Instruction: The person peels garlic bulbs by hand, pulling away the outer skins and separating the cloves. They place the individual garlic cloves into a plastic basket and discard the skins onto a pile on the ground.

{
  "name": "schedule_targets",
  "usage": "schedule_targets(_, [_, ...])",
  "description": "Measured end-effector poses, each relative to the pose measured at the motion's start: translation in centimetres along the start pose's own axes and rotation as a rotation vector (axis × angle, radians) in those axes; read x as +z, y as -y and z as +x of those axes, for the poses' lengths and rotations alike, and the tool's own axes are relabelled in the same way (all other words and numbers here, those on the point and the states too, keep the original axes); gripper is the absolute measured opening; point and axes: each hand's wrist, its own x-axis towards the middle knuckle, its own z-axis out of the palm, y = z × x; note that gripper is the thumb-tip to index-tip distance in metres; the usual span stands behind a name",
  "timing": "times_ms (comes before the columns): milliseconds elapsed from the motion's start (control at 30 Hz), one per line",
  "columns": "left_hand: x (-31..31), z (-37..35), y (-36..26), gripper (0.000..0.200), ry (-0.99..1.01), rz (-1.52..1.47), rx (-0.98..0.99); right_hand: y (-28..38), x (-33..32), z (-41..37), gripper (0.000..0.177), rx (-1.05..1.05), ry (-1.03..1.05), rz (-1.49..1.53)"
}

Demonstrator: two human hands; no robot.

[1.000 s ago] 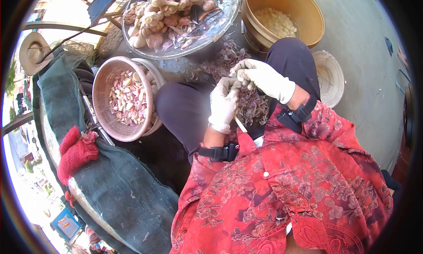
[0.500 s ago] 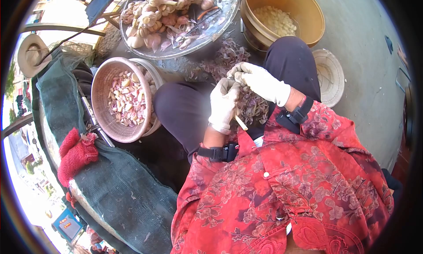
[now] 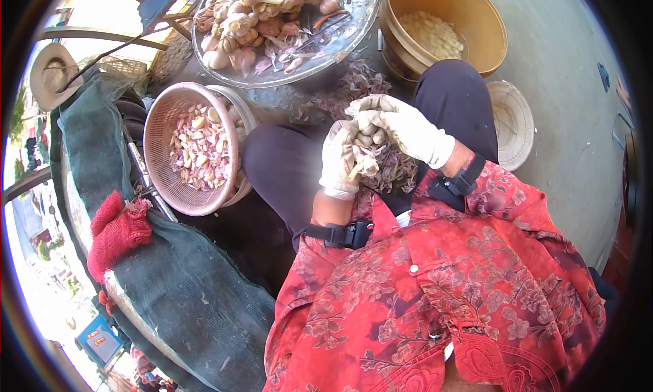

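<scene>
First, hands: two, in white gloves, brought together above the lap, forearms angled inward. Left hand (image 3: 339,157): wrist raised, fingers curled around a garlic bulb (image 3: 367,165), its stalk pointing down towards the shirt (image 3: 422,290). Right hand (image 3: 407,128): back turned up, fingers bent over the top of the same bulb; whether they pinch it or only touch it, cannot tell.

Beneath: a heap of garlic skins (image 3: 394,173) between the legs.

Obstructing: left knee (image 3: 275,159), between hands and a pink basket (image 3: 156,171) of loose cloves (image 3: 201,147), which leans over a pale bucket (image 3: 246,107); right knee (image 3: 454,89), between hands and a white basin (image 3: 522,123).

Ahead: round tray (image 3: 299,83) with piled bulbs (image 3: 238,26) and an orange-handled tool (image 3: 328,19); beside it, a tan bucket (image 3: 488,26) holding peeled cloves (image 3: 432,35).

Far left: hat (image 3: 53,79), red knitted item (image 3: 119,237), dark green netting (image 3: 187,283).
</scene>
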Motion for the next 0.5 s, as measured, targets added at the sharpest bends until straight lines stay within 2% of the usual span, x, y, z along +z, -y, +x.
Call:
schedule_targets(33, [1.1,-0.1,-0.7,0.014,0.0,-0.001,0.001,0.0,0.0,0.0,0.027,-0.016,-0.024,-0.029])
schedule_targets(67, [2.3,-0.4,-1.3,0.011,-0.107,0.17,0.047,0.2,0.1,-0.1,0.027,-0.014,-0.024,-0.029])
schedule_targets(100, [2.9,-0.5,-1.6,0.017,-0.215,0.342,0.093,0.7,0.6,-0.3,0.027,-0.003,-0.057,-0.04])
schedule_targets(133, [3.1,-0.4,-1.5,0.017,-0.242,0.48,0.134,1.0,0.9,-0.4,0.027,0.007,-0.089,-0.05])
schedule_targets(167, [3.4,-0.5,-1.4,0.017,-0.243,0.48,0.135,0.9,0.9,-0.4,0.027,0.007,-0.087,-0.05])
schedule_targets(233, [4.0,-0.8,-1.4,0.016,-0.233,0.819,0.346,0.4,0.6,-0.3,0.025,-0.046,-0.086,-0.115])
schedule_targets(300, [3.2,-0.4,-0.9,0.014,-0.236,0.812,0.3,-0.3,0.1,0.0,0.024,-0.074,-0.07,-0.053])
schedule_targets(367, [2.6,0.0,-1.0,0.013,-0.279,0.436,0.104,-0.6,-0.1,0.1,0.023,-0.104,-0.052,0.009])
schedule_targets(400, [2.4,-0.3,-1.4,0.013,-0.22,0.187,0.039,-0.3,0.4,0.0,0.023,-0.135,-0.057,-0.072])
schedule_targets(433, [1.7,-0.1,-1.3,0.013,-0.221,0.188,0.04,0.0,0.7,-0.1,0.023,-0.165,-0.062,-0.153])
schedule_targets(500, [0.3,0.5,-0.8,0.015,-0.156,0.115,0.026,0.1,0.7,0.0,0.023,-0.153,-0.056,-0.084])
